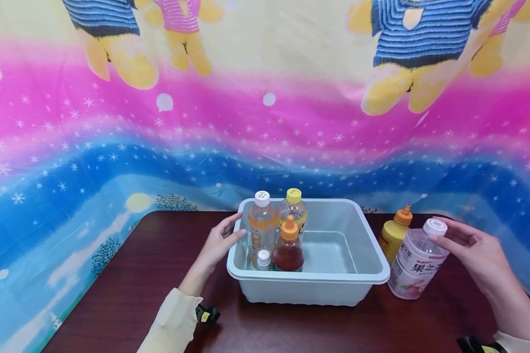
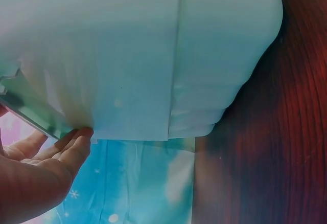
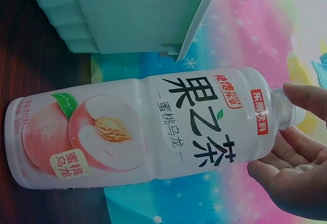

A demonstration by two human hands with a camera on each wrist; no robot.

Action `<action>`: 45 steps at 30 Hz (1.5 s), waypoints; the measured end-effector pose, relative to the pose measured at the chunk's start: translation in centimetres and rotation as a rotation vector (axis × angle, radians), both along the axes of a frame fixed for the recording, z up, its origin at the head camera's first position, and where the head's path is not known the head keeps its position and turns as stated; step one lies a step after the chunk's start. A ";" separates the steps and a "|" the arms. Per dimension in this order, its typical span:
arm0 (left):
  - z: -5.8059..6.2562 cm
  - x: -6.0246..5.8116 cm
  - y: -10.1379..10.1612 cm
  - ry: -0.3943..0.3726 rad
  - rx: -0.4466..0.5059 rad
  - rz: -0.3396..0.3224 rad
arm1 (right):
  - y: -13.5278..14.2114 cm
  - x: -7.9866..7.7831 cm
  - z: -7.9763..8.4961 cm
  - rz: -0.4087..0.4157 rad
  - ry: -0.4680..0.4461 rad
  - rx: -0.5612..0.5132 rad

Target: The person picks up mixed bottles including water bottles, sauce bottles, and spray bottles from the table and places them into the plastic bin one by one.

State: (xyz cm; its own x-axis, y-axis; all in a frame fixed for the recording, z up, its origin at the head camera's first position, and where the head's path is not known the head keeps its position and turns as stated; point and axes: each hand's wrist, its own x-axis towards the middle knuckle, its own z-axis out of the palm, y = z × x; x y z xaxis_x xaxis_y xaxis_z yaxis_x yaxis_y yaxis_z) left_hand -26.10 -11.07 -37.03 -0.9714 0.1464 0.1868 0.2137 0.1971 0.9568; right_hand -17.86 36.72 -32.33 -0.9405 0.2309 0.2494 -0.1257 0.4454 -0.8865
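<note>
My left hand (image 1: 218, 242) holds the left rim of a pale grey-blue plastic basin (image 1: 309, 289), thumb at the rim and fingers against the outer side, as the left wrist view also shows. My right hand (image 1: 479, 250) grips a pink-labelled peach tea bottle (image 3: 148, 132) around its neck and white cap. This bottle stands on the table to the right of the basin. Inside the basin's left half stand a white-capped drink bottle (image 1: 261, 220), a yellow-capped bottle (image 1: 293, 211), an orange-nozzled bottle of dark liquid (image 1: 288, 252) and a small white-capped bottle (image 1: 263, 260).
A yellow squeeze bottle (image 1: 393, 235) with an orange nozzle stands between the basin and the tea bottle, partly hidden by both. The dark wooden table (image 1: 128, 284) meets a printed cloth (image 1: 247, 122) hung along its back and sides.
</note>
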 end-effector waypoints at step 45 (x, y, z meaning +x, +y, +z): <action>-0.2 0.0 0.1 -0.009 0.053 -0.011 | -1.4 0.9 7.4 0.040 0.256 -0.147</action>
